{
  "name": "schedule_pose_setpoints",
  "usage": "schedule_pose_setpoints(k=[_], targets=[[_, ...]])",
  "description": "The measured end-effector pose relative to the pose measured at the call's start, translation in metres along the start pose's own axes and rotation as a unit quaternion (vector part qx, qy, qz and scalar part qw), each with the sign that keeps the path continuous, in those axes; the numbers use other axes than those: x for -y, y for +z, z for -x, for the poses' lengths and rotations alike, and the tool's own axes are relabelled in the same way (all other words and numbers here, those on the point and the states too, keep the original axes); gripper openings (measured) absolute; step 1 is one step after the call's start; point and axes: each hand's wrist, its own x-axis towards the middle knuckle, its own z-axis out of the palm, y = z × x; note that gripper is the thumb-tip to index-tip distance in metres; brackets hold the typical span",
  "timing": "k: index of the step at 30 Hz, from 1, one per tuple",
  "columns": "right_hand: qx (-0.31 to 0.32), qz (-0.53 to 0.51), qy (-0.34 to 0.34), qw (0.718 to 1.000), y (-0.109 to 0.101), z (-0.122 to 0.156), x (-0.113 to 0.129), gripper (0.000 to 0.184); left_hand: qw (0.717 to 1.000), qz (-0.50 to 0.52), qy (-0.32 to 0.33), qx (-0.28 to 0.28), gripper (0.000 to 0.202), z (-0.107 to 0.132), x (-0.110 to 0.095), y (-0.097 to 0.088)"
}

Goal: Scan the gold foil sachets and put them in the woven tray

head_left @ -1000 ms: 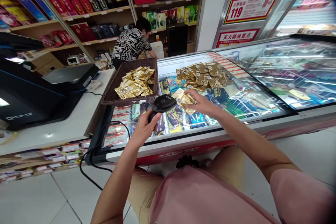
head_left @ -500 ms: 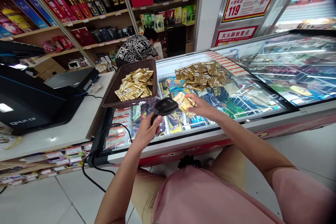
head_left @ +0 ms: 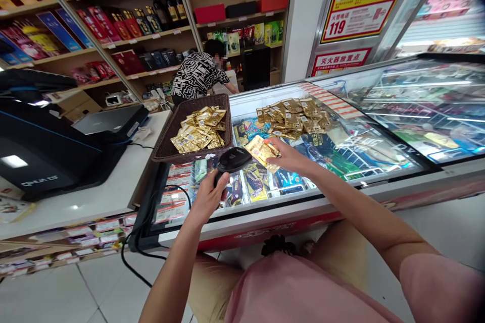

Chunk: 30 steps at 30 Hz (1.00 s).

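Note:
My left hand (head_left: 208,196) grips the handle of a black barcode scanner (head_left: 232,159), its head pointing right. My right hand (head_left: 290,155) pinches a gold foil packet (head_left: 259,150) and holds it just in front of the scanner head, above the glass lid of a chest freezer (head_left: 273,197). A loose pile of gold packets (head_left: 293,115) lies on the glass beyond my right hand. A brown wicker basket (head_left: 166,141) holding more gold packets (head_left: 199,131) stands to the left of the pile.
A black till with a screen (head_left: 41,151) sits on the white counter (head_left: 94,192) at left. The scanner's cable (head_left: 131,247) hangs down to the floor. A person in a black-and-white patterned top (head_left: 197,75) bends by wooden shelves of boxed goods behind.
My right hand has lifted the gold packet a little and turned it toward the scanner head. The scanner has stayed almost still. The person behind has straightened slightly.

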Motion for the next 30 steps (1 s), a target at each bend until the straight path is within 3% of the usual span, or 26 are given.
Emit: schedule_pose_setpoints(k=[10,17,20,23,25,27,30], targets=[[0.021,-0.007,-0.048,0.999,0.026,-0.048,0.057,0.054,0.996,-0.016,0.015,-0.085,0.043,0.007,-0.006,-0.058],[0.037,-0.034,-0.034,0.998,0.086,-0.127,0.114,0.068,0.983,0.057,0.021,-0.173,0.045,0.011,-0.015,-0.087],[0.029,0.008,-0.102,0.994,0.106,-0.154,0.123,0.074,0.981,0.064,0.016,-0.182,0.047,0.009,-0.019,-0.089],[-0.022,0.087,-0.147,0.985,0.101,-0.160,0.106,0.063,0.983,0.064,0.019,-0.173,0.047,0.004,-0.023,-0.085],[-0.064,0.145,-0.118,0.980,0.080,-0.156,0.079,0.053,0.985,0.063,0.024,-0.158,0.048,-0.002,-0.026,-0.080],[-0.124,0.221,-0.040,0.967,0.048,-0.148,0.044,0.049,0.987,0.059,0.030,-0.143,0.048,-0.010,-0.027,-0.072],[-0.239,0.327,0.109,0.908,-0.007,-0.135,-0.016,0.054,0.991,0.059,0.044,-0.113,0.047,-0.022,-0.028,-0.057]])
